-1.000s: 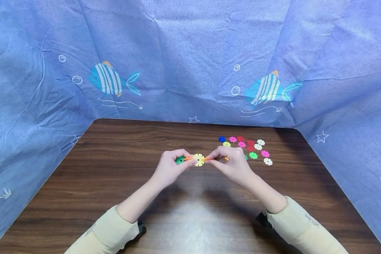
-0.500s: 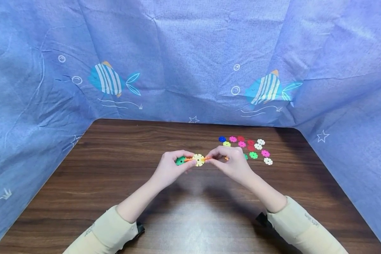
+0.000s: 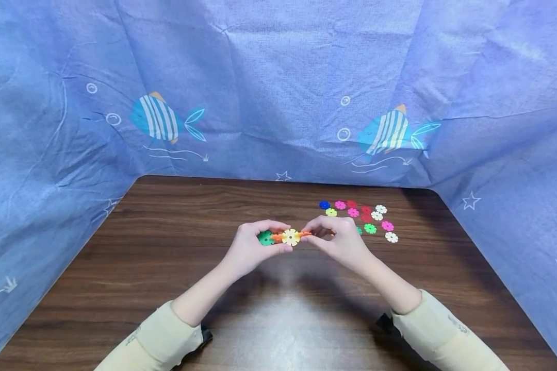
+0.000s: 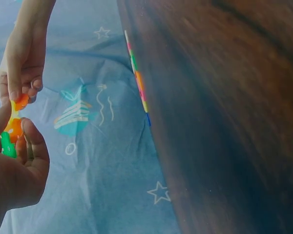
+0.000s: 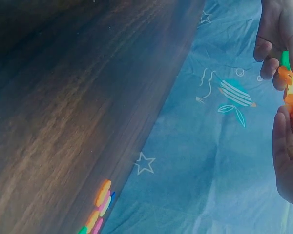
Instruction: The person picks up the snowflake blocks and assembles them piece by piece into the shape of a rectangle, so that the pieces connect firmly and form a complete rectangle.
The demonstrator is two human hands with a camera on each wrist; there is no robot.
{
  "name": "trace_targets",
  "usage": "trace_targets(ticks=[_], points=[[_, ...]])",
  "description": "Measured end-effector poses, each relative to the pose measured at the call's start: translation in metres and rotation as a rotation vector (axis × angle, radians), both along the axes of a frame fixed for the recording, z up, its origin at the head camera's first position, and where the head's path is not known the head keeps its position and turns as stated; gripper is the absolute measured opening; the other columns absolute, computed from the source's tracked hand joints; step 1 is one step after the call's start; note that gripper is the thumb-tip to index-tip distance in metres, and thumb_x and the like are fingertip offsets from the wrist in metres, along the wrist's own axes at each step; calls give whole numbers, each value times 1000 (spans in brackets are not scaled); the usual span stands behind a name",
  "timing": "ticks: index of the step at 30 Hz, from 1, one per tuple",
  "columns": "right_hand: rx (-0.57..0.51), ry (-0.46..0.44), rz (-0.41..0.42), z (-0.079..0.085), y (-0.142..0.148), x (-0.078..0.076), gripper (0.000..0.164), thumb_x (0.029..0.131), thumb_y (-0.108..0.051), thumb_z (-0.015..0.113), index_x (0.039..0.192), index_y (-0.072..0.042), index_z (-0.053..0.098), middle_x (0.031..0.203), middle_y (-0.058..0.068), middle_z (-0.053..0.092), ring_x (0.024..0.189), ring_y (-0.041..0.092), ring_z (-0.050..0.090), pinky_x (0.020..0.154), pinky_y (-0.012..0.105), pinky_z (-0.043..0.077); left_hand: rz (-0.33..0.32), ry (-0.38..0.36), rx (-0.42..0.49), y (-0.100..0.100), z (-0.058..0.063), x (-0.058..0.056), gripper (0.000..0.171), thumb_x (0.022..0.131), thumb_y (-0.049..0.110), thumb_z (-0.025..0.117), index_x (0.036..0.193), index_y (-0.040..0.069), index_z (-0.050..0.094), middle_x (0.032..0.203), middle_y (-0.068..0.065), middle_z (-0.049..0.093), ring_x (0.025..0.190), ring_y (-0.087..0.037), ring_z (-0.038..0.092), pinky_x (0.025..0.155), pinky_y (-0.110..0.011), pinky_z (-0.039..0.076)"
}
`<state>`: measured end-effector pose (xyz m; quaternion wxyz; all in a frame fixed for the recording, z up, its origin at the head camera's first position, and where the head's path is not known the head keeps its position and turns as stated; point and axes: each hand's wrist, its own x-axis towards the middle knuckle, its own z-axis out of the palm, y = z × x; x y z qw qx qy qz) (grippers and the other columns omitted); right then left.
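Note:
A short row of joined interlocking plastic discs hangs above the table between the two hands. It runs from a green disc (image 3: 266, 238) through an orange disc (image 3: 277, 238) seen edge-on to a pale yellow disc (image 3: 291, 237), then another orange disc (image 3: 306, 234). The left hand (image 3: 250, 242) curls its thumb and fingers round the green end, with thumb tip and index finger spread below and above the row. Opposite it, the right hand (image 3: 341, 239) pinches the right-hand orange disc between thumb and index finger. In the left wrist view, fingertips rest beside the orange disc (image 4: 15, 127).
Loose discs lie at the back right of the brown wooden table (image 3: 190, 216), among them a blue disc (image 3: 324, 204), a pink disc (image 3: 387, 225) and a white disc (image 3: 391, 237). The right hand hides some. A blue fish-patterned curtain (image 3: 278, 103) surrounds the table's back and sides.
The left thumb and index finger have spread apart, baring more of the green and left orange discs. The row has tilted and dipped slightly. The right hand keeps its pinch.

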<state>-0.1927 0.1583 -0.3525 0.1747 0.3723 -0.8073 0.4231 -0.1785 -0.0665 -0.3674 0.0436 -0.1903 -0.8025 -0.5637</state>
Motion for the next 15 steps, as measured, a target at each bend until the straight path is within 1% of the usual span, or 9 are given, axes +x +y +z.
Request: trace_targets(ticks=[3,6,10,12,15], points=[[17,-20,22,2,3,-2,20,74,-11,80,91,-14,70,84,-4,70,69,4,63,61,22,54,10,-1,-18,0,0,0,36,68,29,85,101,22,73,95,8,71,84,-8,64,69,-24,53],[40,-8,29,4,8,-5,26,73,-10,81,95,-14,70,91,-3,70,72,5,63,62,24,54,15,-14,-19,-2,0,0,37,67,33,85,101,24,73,94,7,71,81,-9,64,67,-25,54],[107,47,-3,10,17,-10,31,71,-11,83,99,-13,70,96,-2,71,80,8,63,66,25,54,28,-47,-6,-5,0,-2,36,67,34,85,100,25,73,95,7,71,80,-11,64,66,-27,54],[145,45,-20,11,23,-12,32,72,-14,83,101,-13,70,98,-2,70,85,9,63,68,25,53,37,-63,-7,-7,0,-2,35,67,34,85,99,25,73,95,6,71,79,-11,64,66,-27,54],[190,14,-42,11,34,-16,33,73,-16,82,104,-14,69,102,-3,69,85,8,62,71,26,53,38,-80,-11,-8,0,-3,35,68,33,85,100,24,73,96,6,70,79,-12,63,65,-27,53]])
